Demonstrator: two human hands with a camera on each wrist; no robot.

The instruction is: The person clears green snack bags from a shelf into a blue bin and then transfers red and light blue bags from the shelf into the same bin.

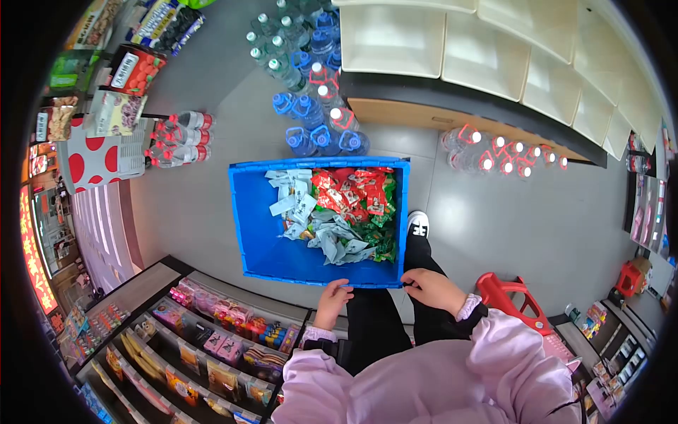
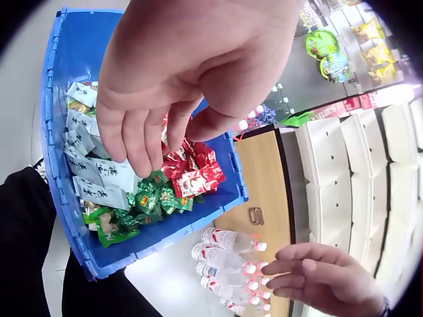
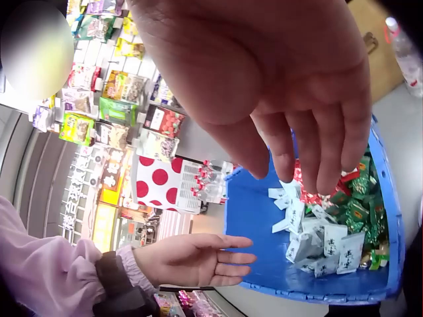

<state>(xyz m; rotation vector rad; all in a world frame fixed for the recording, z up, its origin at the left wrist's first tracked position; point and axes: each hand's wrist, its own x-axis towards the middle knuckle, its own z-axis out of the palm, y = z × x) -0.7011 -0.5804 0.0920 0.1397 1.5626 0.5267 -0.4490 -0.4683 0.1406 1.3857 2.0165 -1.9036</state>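
A blue plastic crate sits on the grey floor, its near side toward the person's legs. Inside lie pale blue-white sachets, red-wrapped snack packets and green-wrapped pieces, mostly toward the right. In the head view my left hand has its fingertips right at the near rim, left of the corner. My right hand is by the near right corner. Both wrist views show loosely extended fingers holding nothing: the left hand and the right hand overlap the crate's contents there.
Large blue-capped water bottles stand past the crate's far side. More bottles line a wooden-fronted cabinet beneath white bins. A snack shelf is at the near left; a red plastic stool is at the right.
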